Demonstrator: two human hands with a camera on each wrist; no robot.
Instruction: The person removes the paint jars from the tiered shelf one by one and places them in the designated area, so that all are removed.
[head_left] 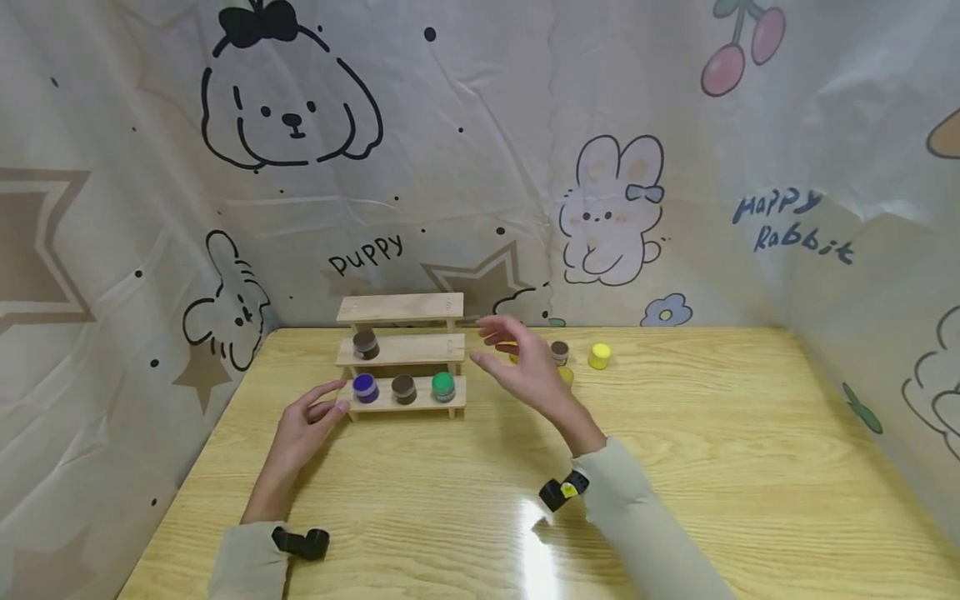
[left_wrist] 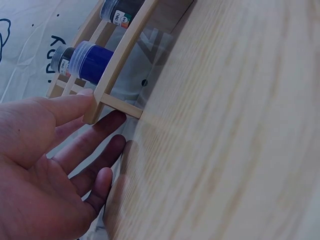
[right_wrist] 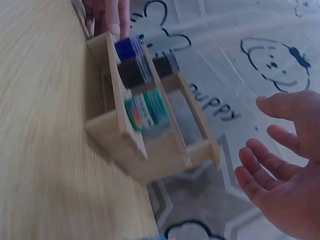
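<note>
A three-tier wooden rack (head_left: 401, 352) stands at the back of the table. Its bottom shelf carries a blue paint jar (head_left: 365, 387), a dark paint jar (head_left: 403, 388) and a green paint jar (head_left: 443, 387). Another dark jar (head_left: 365, 344) sits at the left of the middle shelf; the top shelf is bare. My left hand (left_wrist: 55, 145) holds the rack's left end, thumb on the bottom shelf's end and fingers around behind it. Just right of the rack, my right hand (head_left: 525, 367) hovers with fingers loosely bent and nothing in them.
Behind the right hand are a yellow jar (head_left: 600, 357), a brown-topped jar (head_left: 559, 352) and a partly covered yellowish jar (head_left: 566, 377). Part of an orange-yellow thing (head_left: 513, 357) shows past the fingers. A printed curtain (head_left: 480, 167) hangs along the table's back and sides.
</note>
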